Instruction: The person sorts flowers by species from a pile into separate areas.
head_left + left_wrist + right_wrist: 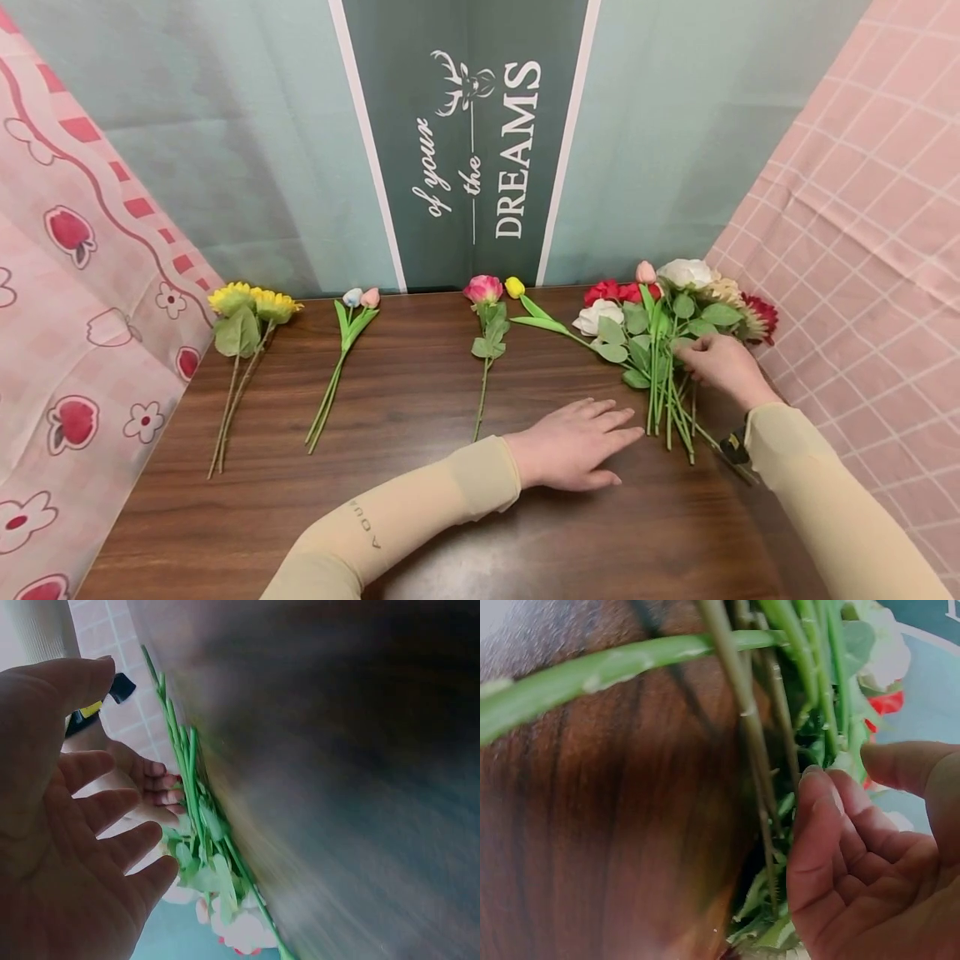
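Flat on the glossy wood-grain desk (pixel 420 517) rests my left hand (pixel 573 444), grip released. My right hand (pixel 718 364), fingers curled among slick green plastic stems, works at the unsorted bunch (pixel 663 333) by the desk's right edge. Sorted already, I judge: sunflowers (pixel 251 304), tulips (pixel 360 298), a pink rose (pixel 483 290). Most remains.

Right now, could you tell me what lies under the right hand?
The right hand reaches its fingers into the pile of flowers, on green stems and leaves. Whether it pinches one stem is covered by the hand and foliage.
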